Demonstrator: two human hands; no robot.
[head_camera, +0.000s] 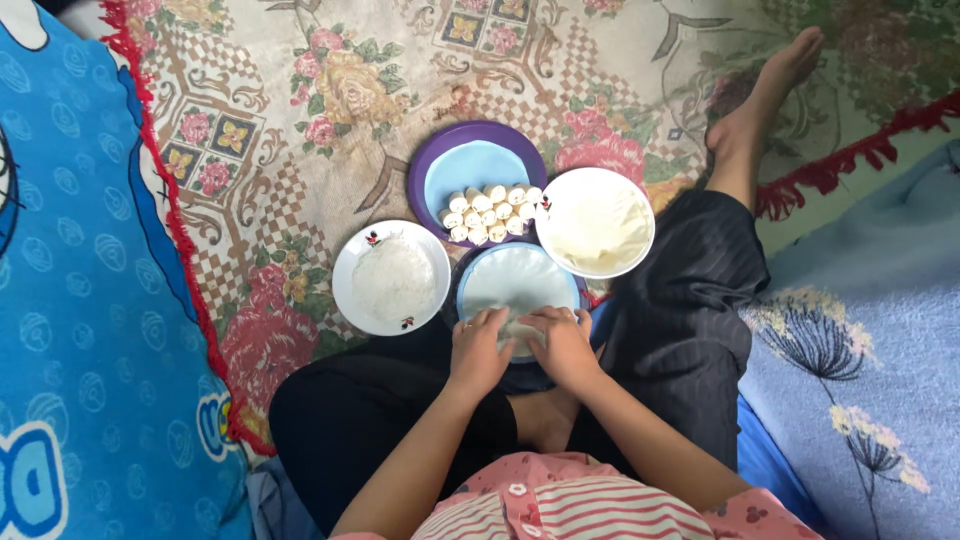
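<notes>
Left hand and right hand, fingers curled together, press a thin white wrapper on a blue plate

Seated figure, viewed from above. Both forearms extended forward from the torso and converged, bare to the elbow. The left hand and right hand lay side by side, palms down, knuckles raised and fingers curled downward, the fingertips of the two hands nearly meeting. One bare foot stretched out ahead of the fingers.
</notes>
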